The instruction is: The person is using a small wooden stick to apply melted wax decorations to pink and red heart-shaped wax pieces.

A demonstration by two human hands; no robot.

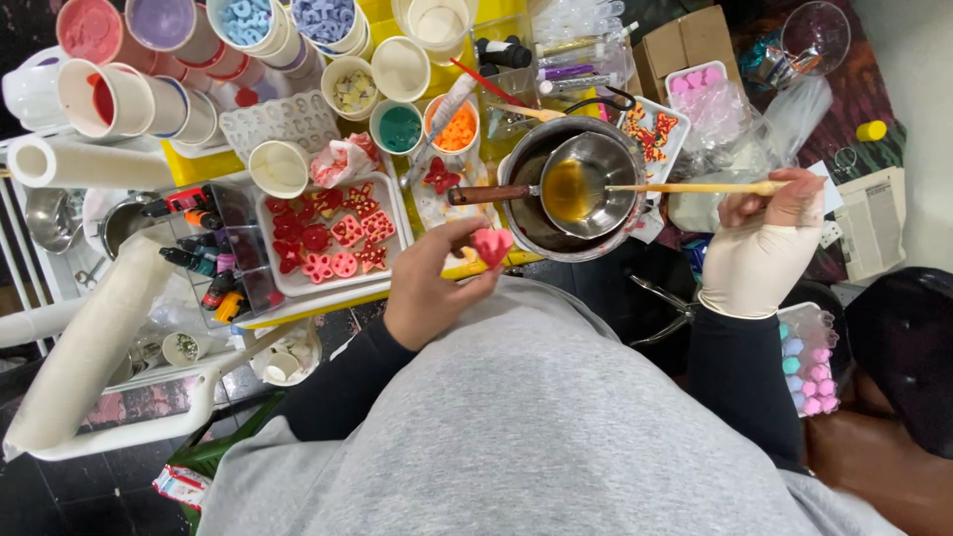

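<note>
From my remote view through the head camera, my left hand point(429, 288), bare, has its grip closed with fingertips pinched on a small pink moulded piece point(491, 245), held just above the near edge of the surface point(199, 169). My right hand point(762, 248), in a pale glove, has its grip closed around the end of a thin wooden stick point(685, 187), which reaches leftward so that its far end lies over a small metal saucepan point(586, 184). That saucepan holds an amber liquid point(568, 191) and sits inside a larger dark pot point(541, 223), its wooden handle point(486, 194) pointing left. The pink piece is just beside the pot's near rim, apart from the stick.

Left of the pot, a white tray point(397, 213) carries red and pink shaped pieces point(333, 238). Beyond it stand paper cups, one with orange bits point(456, 129), one with green contents point(399, 128), and others stacked with blue shapes point(246, 20). A clear mould sheet point(283, 121) lies near the cups. A rack of small dye bottles point(204, 253) sits left of the tray, with paper rolls point(89, 161) at the far left. By my right elbow a clear bag of pink and teal pieces point(809, 362) rests lower down.
</note>
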